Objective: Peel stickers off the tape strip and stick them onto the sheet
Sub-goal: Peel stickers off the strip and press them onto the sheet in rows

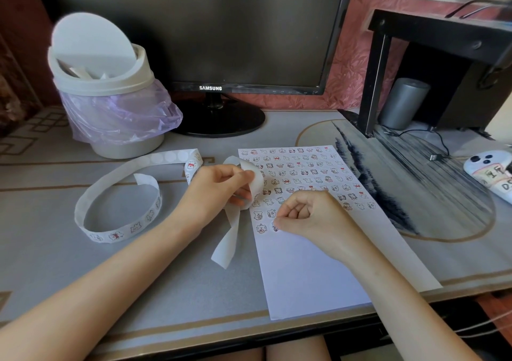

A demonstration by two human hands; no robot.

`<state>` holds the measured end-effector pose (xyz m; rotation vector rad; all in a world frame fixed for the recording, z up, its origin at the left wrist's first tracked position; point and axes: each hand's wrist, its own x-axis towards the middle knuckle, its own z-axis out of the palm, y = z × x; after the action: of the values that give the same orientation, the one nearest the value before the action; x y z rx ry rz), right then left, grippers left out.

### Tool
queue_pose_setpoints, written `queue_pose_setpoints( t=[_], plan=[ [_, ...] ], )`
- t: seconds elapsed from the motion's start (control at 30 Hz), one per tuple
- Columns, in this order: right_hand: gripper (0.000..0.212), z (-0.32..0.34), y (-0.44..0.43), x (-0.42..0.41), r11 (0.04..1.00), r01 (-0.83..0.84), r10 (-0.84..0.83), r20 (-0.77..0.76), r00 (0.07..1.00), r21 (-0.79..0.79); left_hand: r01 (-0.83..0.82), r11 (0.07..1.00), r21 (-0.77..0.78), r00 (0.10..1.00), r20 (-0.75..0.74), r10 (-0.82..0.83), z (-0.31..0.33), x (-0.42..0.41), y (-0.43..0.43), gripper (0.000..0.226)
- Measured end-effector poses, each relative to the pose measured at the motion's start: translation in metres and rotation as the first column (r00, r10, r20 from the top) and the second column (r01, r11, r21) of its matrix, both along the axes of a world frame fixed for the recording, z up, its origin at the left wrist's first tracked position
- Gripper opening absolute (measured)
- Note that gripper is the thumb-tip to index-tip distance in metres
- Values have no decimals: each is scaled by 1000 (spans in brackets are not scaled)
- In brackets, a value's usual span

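A white sheet [304, 263] lies on the desk, its upper half covered with rows of small cartoon stickers. A long white tape strip [119, 194] with stickers loops across the desk to the left. My left hand [219, 191] grips the strip at the sheet's left edge, and a bare tail of backing hangs below it. My right hand [307, 216] is curled in a fist on the sheet, its thumb pressing a small sticker [275, 227] down beside the lowest sticker row.
A white swing-lid bin [105, 89] with a purple bag stands at the back left. A black monitor [210, 42] sits behind the sheet. A black shelf [432, 64], a grey cylinder [401, 103], a cable and a phone [490, 172] are to the right.
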<state>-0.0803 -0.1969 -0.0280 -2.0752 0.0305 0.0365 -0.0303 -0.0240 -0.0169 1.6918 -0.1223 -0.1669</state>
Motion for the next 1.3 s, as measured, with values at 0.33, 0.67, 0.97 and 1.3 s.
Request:
queue_pose_setpoints(
  t=[0.33,0.67,0.97,1.3],
  plan=[
    [22,1,-4,2,999,-30,30,-7,1000,-37,-4,1000,6,1000,-8,4,1,-1,0,24],
    [20,-3,-1,4,1000,6,-6,4,1000,-8,8,1000,0,999,38,-8,-1,1,1,23],
    [5,13,-1,10,996,6,-14,92,996,89,27,998,-55,988,154,-18,0,1,3,23],
    [19,18,21,29,978,-84,20,320,947,189,1,992,-129,983,183,22,3,1,4,23]
  ],
)
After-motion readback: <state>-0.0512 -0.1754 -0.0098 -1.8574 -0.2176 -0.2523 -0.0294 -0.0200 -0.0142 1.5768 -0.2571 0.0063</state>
